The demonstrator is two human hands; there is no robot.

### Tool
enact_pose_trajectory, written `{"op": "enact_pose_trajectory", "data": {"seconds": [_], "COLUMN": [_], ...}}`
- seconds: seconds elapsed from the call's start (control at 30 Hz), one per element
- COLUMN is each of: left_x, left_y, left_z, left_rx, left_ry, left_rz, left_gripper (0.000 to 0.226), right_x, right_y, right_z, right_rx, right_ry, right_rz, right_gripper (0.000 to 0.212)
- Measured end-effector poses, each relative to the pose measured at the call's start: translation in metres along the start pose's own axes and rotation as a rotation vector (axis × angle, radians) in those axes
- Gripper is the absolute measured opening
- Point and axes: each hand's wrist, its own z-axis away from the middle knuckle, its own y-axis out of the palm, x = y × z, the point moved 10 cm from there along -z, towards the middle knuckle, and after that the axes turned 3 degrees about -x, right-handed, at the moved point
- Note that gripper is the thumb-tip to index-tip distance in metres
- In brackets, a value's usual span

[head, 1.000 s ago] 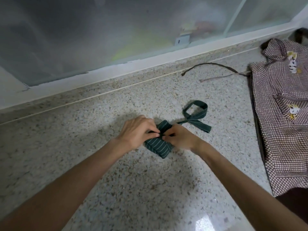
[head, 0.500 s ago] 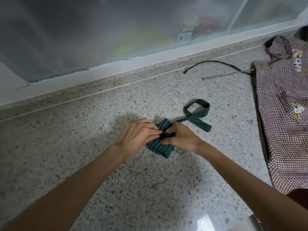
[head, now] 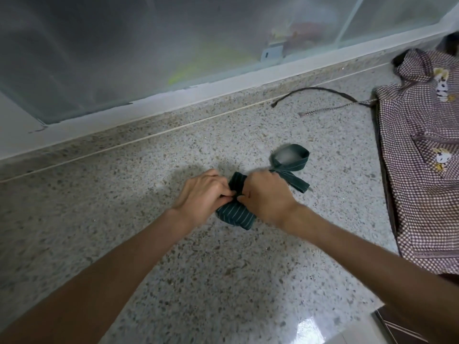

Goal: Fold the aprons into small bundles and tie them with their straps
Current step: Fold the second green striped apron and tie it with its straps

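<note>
Speckled granite [head: 149, 244] made up the counter, pale grey and flecked with brown, running back to a low stone ledge under a frosted window [head: 149, 45]. Blurred colours showed behind the glass, too vague to name.

Near the middle of the counter lay a small green striped bundle [head: 236, 214], an apron folded down tight, resting flat on the stone. Both hands met on top of it. The left hand [head: 201, 194] had its fingers curled inward, tips pinching the cloth at the bundle's middle. The right hand [head: 267, 197] sat knuckles up directly opposite, its fingers bent under and gripping the same spot, so that the two thumbs nearly touched. What exactly was caught between the fingertips could not be made out, since the hands covered it.

From under the right hand a green strap [head: 293, 165] ran out to the right, forming an open loop on the counter with its free end lying just below the loop.

Well apart, at the right edge, a brown checked apron [head: 422, 182] lay spread flat, with small cartoon patches on it. Its thin straps [head: 323, 100] trailed leftward across the stone toward the ledge.
</note>
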Motion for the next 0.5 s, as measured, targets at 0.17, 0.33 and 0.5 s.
{"op": "enact_pose_trajectory", "data": {"seconds": [0.17, 0.33, 0.5], "left_x": [0.003, 0.002, -0.01], "left_y": [-0.002, -0.003, -0.008], "left_z": [-0.001, 0.002, 0.002], "left_rx": [-0.043, -0.082, -0.101], "left_ry": [-0.047, -0.049, -0.008], "left_rz": [0.015, 0.003, -0.072], "left_gripper": [0.021, 0.024, 0.02], "right_x": [-0.031, -0.06, -0.074], "right_y": [0.038, 0.027, 0.026], "right_z": [-0.009, -0.013, 0.009], "right_rx": [0.524, 0.181, -0.28], "right_ry": [0.323, 0.317, 0.349], "right_rz": [-0.731, -0.736, -0.77], "right_gripper": [0.014, 0.016, 0.005]}}
